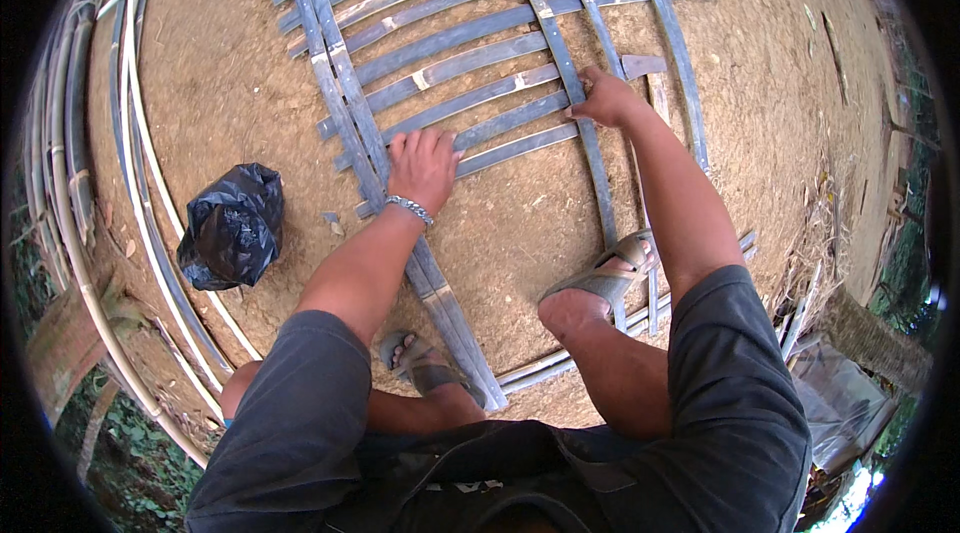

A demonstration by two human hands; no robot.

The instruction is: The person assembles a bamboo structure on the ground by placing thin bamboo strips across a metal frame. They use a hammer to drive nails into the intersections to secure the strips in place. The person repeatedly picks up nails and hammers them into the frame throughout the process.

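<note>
A lattice of dark grey-blue bamboo slats lies on the ground, with cross slats [470,28] running over or under long strips [345,98]. My left hand [422,168], with a chain bracelet at the wrist, is closed over the near cross slats beside the left pair of strips. Over at the other end of these slats, my right hand [605,100] has thumb and fingers around a slat end by a long strip [590,148]. Its grip is partly hidden. Just beyond that hand lies a flat grey piece [643,66] by a pale stick.
A black plastic bag [235,228] sits on the brown soil at left. Long bamboo poles [75,123] and pale strips [140,123] lie farther left. My sandalled feet [610,273] stand among the near strip ends. Greenery and a post [870,338] edge the right.
</note>
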